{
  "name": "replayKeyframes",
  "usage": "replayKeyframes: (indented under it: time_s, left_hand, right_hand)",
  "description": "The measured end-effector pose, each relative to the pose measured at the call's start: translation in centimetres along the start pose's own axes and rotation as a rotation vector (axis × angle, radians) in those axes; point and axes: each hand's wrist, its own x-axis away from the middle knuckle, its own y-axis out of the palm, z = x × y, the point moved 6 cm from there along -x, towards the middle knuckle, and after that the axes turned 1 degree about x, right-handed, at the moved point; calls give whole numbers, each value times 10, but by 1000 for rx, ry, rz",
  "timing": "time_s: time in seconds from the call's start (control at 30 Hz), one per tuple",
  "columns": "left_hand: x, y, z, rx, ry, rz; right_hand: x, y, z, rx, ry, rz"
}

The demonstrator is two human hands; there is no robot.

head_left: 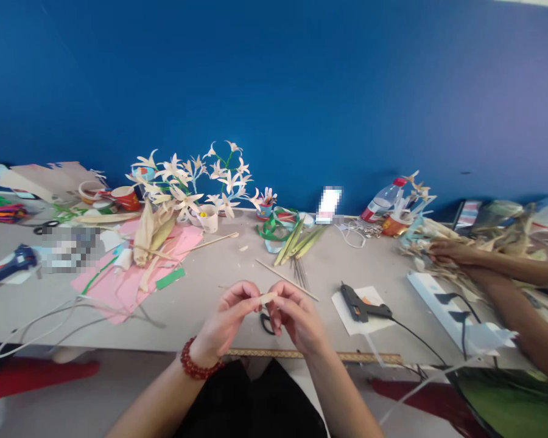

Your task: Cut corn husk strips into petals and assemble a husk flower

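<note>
Blue wall (pixel 274 91) fills the whole top of the frame, grey table (pixel 210 274) running beneath it, and all eyes go to the lower middle! That's where the strip (pixel 268 298) sits, a small pale piece held up between two hands, just above the near part of the table. Left hand (pixel 226 316) pinches one end, thumb against fingertips; right hand (pixel 299 316) pinches the other, its remaining fingers curled under. It looks like dry husk, so call it very light, thin and bendy, likely to split along the grain if tugged hard; a soft pinch close to each end seems the safe hold.

Just under the fingers, a dark loop (pixel 265 330) peeks out, perhaps a scissor handle. Right behind lies a thin stick (pixel 287 280), with green leaves (pixel 295 243) beyond it. Over to the right, a glue gun (pixel 358 304) rests on white paper (pixel 342 325). Left of centre, husks (pixel 150 234) lie on pink paper (pixel 185 240), pale flowers (pixel 228 182) rising behind. And far right, a co-worker's hands (pixel 447 250) reach into dry scraps!
</note>
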Motion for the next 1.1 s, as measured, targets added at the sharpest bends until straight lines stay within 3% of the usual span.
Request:
replayKeyframes:
  time_s: [0.13,0.33,0.43,0.5,0.63,0.7,0.8,0.9,0.97,1.1]
  left_hand:
    - [3,0,-1,-85,-24,-30]
    - [-5,2,14,-293,-45,-112]
    - [-9,-2,14,-276,-83,-112]
    - [-10,-11,10,-211,-107,-61]
    - [-12,-32,-4,15,-93,91]
    - [-13,-37,-10,120,-94,135]
    - [-15,-36,-14,227,-113,155]
    - [-16,-29,-12,288,-130,123]
    - [-15,-25,-9,324,-140,99]
    - [-13,-22,-8,415,-143,121]
  right_hand:
    - [0,2,0,54,-3,33]
    - [-9,4,3,182,104,-60]
    - [-12,-6,5,310,83,-47]
    - [-11,-20,6,587,14,17]
    - [0,-46,12,1389,-97,135]
    - [6,-49,22,1612,-78,93]
    - [10,-47,31,1757,-50,27]
    - [7,-50,30,1736,-9,42]
    - [5,-58,28,1593,38,65]
    - [8,-68,33,932,129,32]
